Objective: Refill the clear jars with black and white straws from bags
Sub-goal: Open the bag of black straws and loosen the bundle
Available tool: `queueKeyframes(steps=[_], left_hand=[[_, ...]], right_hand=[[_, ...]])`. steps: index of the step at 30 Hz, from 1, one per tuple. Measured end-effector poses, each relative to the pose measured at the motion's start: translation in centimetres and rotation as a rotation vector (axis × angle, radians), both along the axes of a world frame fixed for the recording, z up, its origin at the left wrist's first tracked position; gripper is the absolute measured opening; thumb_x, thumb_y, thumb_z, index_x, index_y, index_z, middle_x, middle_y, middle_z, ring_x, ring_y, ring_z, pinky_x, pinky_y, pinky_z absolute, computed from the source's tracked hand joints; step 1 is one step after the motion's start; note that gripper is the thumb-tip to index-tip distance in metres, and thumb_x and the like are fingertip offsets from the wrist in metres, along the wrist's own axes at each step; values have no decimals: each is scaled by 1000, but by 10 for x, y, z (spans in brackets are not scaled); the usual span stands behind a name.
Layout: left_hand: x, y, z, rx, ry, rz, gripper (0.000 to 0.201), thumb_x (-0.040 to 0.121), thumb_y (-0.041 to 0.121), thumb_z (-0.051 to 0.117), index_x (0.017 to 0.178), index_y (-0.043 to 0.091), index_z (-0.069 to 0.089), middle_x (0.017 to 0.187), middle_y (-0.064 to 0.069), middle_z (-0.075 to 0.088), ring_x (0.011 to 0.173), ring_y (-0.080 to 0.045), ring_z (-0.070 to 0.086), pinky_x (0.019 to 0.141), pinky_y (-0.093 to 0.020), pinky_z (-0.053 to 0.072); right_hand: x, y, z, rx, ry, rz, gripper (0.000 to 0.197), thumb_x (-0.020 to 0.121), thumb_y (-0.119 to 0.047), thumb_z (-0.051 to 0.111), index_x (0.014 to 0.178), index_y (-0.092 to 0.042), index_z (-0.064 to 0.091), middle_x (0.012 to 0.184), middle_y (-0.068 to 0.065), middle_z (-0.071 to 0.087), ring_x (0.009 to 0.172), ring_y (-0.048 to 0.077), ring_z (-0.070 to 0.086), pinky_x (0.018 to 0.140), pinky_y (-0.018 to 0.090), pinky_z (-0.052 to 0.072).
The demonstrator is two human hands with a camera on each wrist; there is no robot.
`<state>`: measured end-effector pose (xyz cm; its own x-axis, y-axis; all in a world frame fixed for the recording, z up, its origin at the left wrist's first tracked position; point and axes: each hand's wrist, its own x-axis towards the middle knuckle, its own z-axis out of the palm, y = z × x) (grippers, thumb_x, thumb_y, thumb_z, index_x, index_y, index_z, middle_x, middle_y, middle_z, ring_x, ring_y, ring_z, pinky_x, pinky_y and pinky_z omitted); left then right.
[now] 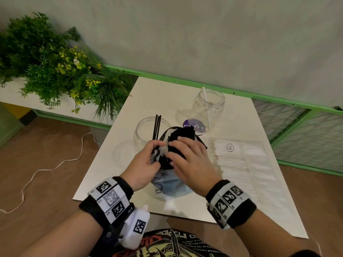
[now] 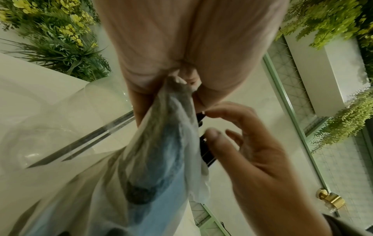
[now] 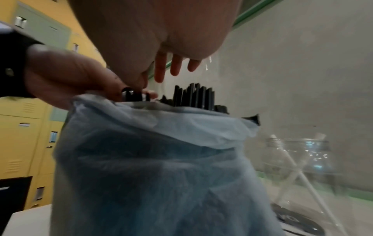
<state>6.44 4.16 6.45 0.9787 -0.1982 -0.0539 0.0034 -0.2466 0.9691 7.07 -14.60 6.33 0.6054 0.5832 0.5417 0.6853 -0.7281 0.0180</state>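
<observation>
Nearest the person, both hands meet over a pale blue plastic bag (image 1: 168,184) that stands on the white surface (image 1: 130,164), its mouth turned up and away from the body. The left hand (image 1: 143,164) has its fingers curled round the bunched rim of the bag, with the thumb and forefinger pinching at the near ends of a few thin black sticks beside it. The right hand (image 1: 189,158) lies spread over the bundle of black straws (image 1: 180,140) that juts from the bag's mouth, fingers loosely bent and pressing on the bundle; whether it truly grasps them cannot be told. The bundle's long axis runs with the bag, ends pointing up and away from the hands. Just beyond the left hand stands a clear jar (image 1: 148,130) holding three black straws (image 1: 157,127), nearly upright and leaning on its rim. To the right of the right hand lies a flat clear bag of white straws (image 1: 239,158), their lengths running across the surface. Farther off, beyond the right hand, a second clear jar (image 1: 209,106) holds one white straw (image 1: 206,102), tilted, its top end pointing up and left.
</observation>
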Motion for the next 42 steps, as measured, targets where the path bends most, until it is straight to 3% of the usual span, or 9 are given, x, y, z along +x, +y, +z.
queueKeyframes(steps=[5,14,18,23,27,30,34,38,42], left_hand=[[1,-3,2,10,-10,-3,62,81,-14,45,114,38,46,106,6,62,96,-2,60,84,-18,44],[2,3,0,47,-19,12,55,85,-10,45,119,33,46,106,0,64,98,-9,61,83,-17,44],[1,7,-3,65,-14,15,51,87,-5,47,120,33,46,103,2,64,92,-9,60,80,-18,43],[1,7,-4,83,-8,7,50,87,-6,48,121,30,46,102,3,63,92,-3,59,80,-12,41],[1,5,1,87,-14,-14,53,85,-11,44,122,26,46,96,5,60,82,5,57,72,-7,40],[0,4,0,102,-42,-29,60,82,-13,41,119,34,47,96,1,62,85,-5,58,74,-10,42],[0,1,-1,91,-65,-65,63,76,-9,38,114,40,50,105,1,64,102,-15,59,90,-24,46],[-4,-5,2,57,-108,-79,59,63,0,33,97,43,53,102,17,63,104,-4,57,89,-12,40],[-4,-7,3,-46,-105,-49,56,64,-4,31,91,37,58,106,6,68,107,-8,60,89,-16,44]], right_hand=[[18,11,-4,-29,161,-81,34,75,-37,64,102,-17,59,116,0,57,119,25,46,100,45,34],[35,-11,-10,89,69,-72,8,78,-7,58,85,-9,60,89,6,57,89,28,48,74,42,46],[41,-34,-8,187,67,-144,13,82,-8,64,94,-11,67,102,8,59,96,27,49,80,40,48],[42,-37,-9,129,248,-167,26,88,-26,49,110,-17,60,113,1,55,104,23,50,82,44,49],[41,-28,0,49,237,-223,50,80,-23,62,128,-21,51,126,2,49,111,23,43,89,42,45],[47,-26,9,-133,299,-170,79,72,-33,67,143,-31,33,149,1,32,135,28,31,106,46,32],[66,-23,17,-320,399,-91,100,65,-48,75,147,-35,21,154,-1,26,143,32,18,112,56,21],[69,-11,10,-298,390,-39,79,60,-44,78,131,-27,48,125,3,51,116,33,43,84,53,50],[63,-14,7,-122,218,-99,52,60,-43,79,106,-22,65,99,3,57,93,29,50,68,45,51]])
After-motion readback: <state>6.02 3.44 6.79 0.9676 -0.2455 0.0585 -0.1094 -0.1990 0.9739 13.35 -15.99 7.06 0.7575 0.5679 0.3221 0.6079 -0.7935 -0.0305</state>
